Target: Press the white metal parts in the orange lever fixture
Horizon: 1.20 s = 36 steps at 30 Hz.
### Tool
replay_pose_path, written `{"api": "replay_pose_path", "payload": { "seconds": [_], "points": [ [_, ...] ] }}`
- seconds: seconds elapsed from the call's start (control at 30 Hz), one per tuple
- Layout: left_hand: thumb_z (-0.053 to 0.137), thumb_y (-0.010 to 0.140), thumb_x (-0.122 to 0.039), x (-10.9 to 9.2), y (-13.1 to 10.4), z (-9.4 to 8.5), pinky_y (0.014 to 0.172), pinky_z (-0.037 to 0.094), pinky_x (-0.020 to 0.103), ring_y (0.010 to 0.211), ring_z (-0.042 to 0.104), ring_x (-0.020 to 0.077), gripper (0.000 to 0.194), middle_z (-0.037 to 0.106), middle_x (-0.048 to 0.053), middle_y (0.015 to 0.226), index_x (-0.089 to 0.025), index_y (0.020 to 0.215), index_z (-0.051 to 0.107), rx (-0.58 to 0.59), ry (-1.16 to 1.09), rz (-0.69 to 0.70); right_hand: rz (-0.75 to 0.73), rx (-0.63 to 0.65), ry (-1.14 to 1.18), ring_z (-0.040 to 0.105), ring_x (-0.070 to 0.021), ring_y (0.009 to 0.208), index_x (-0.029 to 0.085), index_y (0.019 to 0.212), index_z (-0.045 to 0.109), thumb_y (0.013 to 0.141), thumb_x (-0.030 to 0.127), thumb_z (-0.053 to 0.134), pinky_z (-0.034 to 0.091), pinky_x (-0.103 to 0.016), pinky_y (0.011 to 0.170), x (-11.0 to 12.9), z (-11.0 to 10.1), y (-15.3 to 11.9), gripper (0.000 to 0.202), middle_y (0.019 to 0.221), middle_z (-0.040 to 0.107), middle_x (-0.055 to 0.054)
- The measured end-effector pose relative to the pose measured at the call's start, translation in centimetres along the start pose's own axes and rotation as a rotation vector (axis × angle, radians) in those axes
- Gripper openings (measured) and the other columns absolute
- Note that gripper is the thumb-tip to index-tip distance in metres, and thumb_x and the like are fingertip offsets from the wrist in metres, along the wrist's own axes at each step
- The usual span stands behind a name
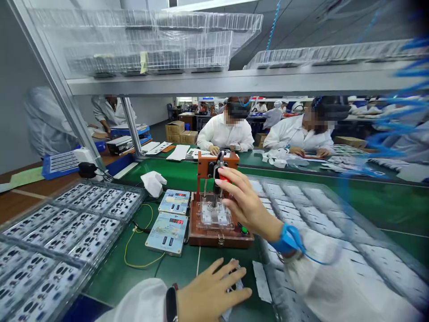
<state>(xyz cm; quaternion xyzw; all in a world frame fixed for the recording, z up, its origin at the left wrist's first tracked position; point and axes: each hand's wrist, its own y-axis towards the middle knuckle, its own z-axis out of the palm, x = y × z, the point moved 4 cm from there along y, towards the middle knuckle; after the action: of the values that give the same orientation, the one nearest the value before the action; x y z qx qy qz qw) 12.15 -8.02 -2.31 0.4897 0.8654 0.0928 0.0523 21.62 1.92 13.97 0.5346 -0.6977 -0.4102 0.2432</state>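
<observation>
My right hand (243, 197), with a blue band at its wrist, is at the red-gripped lever (224, 175) of a small toggle press (218, 235); its fingers curve round the lever's handle. Beneath the press head, a clear fixture (216, 217) holds white pieces. Nearer to me, my left hand (214, 288) lies with spread fingers over a pale flat part (237, 279), which it mostly covers. A thin white strip (262, 281) lies on the green mat to its right.
Two counter boxes (166, 232) with red digits stand left of the press. Part-filled trays lie at left (67, 223) and right (301, 205). A crumpled white piece (153, 183) is behind. A shelf (201, 85) crosses above; people sit opposite.
</observation>
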Motion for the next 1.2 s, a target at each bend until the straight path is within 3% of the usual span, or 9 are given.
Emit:
{"api": "replay_pose_path", "payload": {
  "seconds": [0.23,0.37,0.53,0.63,0.77,0.87,0.93,1.1,1.2],
  "points": [
    [0.039,0.089,-0.064,0.9,-0.1,2.4,0.111,0.024,0.051,0.14,0.019,0.0299,0.067,0.026,0.014,0.152,-0.021,0.14,0.036,0.046,-0.317,-0.031,-0.259,-0.28,-0.169,0.061,-0.0205,0.104,0.022,0.1,0.052,0.093,0.016,0.043,0.055,-0.037,0.077,-0.3,0.5,1.7,0.013,0.1,0.062,-0.007],
    [0.045,0.09,-0.057,0.3,0.6,3.8,0.108,0.03,0.05,0.139,0.023,0.0322,0.061,0.03,0.016,0.15,-0.02,0.138,0.04,0.028,-0.346,-0.162,0.235,-0.327,0.132,0.064,-0.0101,0.074,0.017,0.098,0.056,0.097,0.032,0.037,0.053,-0.025,0.068,-3.2,-2.1,7.5,0.024,0.081,0.062,-0.001],
    [0.048,0.092,-0.045,-0.8,1.7,4.8,0.11,0.027,0.052,0.14,0.017,0.0337,0.055,0.024,0.02,0.151,-0.016,0.139,0.038,-0.006,-0.361,-0.364,0.877,0.047,0.416,0.063,-0.0067,0.066,-0.002,0.09,0.053,0.095,0.041,0.025,0.046,-0.023,0.065,-11.0,0.3,12.4,0.051,0.074,0.057,0.001],
    [0.063,0.081,-0.053,-0.9,1.8,4.4,0.108,0.025,0.058,0.14,0.007,0.0386,0.084,0.007,0.025,0.153,-0.012,0.145,0.026,0.089,-0.439,-0.379,0.983,-0.063,0.247,0.061,-0.012,0.084,0.006,0.091,0.051,0.089,0.031,0.049,0.048,-0.03,0.078,-12.9,0.9,9.7,0.025,0.09,0.061,-0.007],
    [0.075,0.066,-0.057,-0.1,0.6,3.6,0.109,0.018,0.061,0.14,-0.001,0.0383,0.111,0.002,0.025,0.153,-0.01,0.148,0.016,0.194,-0.447,-0.319,0.96,-0.214,0.138,0.055,-0.0126,0.085,0.013,0.099,0.046,0.092,0.023,0.03,0.047,-0.031,0.084,-10.1,1.7,0.4,0.02,0.095,0.058,-0.008],
    [0.061,0.078,-0.06,0.2,-0.3,3.4,0.112,0.017,0.056,0.142,0.005,0.0311,0.09,0.012,0.017,0.154,-0.015,0.146,0.023,0.124,-0.417,-0.221,0.958,-0.016,0.198,0.054,-0.014,0.065,0.014,0.089,0.052,0.092,0.028,0.028,0.05,-0.032,0.067,-6.7,4.3,-6.5,0.028,0.073,0.056,-0.003],
    [0.052,0.084,-0.061,0.1,-0.4,3.7,0.112,0.019,0.053,0.142,0.01,0.0287,0.079,0.019,0.014,0.154,-0.016,0.145,0.027,0.069,-0.391,-0.197,0.894,0.127,0.248,0.058,-0.0178,0.08,0.015,0.089,0.058,0.088,0.033,0.043,0.049,-0.036,0.077,-5.0,5.9,-9.3,0.023,0.085,0.062,-0.007],
    [0.049,0.089,-0.056,-0.4,0.1,4.2,0.112,0.025,0.048,0.14,0.021,0.0281,0.068,0.033,0.012,0.149,-0.016,0.141,0.033,-0.008,-0.292,-0.242,0.569,0.679,0.157,0.032,-0.0289,0.131,0.022,0.111,0.062,0.092,0.039,0.046,0.027,-0.052,0.105,-3.4,8.1,-10.9,0.03,0.138,0.042,-0.012],
    [0.049,0.088,-0.056,-0.6,0.3,4.3,0.111,0.026,0.047,0.14,0.022,0.0287,0.069,0.032,0.012,0.15,-0.014,0.141,0.034,-0.023,-0.258,-0.242,0.494,0.772,0.095,0.03,-0.0288,0.133,0.019,0.114,0.06,0.094,0.044,0.041,0.03,-0.05,0.104,-4.1,8.1,-10.6,0.037,0.137,0.041,-0.015]
  ]
}}
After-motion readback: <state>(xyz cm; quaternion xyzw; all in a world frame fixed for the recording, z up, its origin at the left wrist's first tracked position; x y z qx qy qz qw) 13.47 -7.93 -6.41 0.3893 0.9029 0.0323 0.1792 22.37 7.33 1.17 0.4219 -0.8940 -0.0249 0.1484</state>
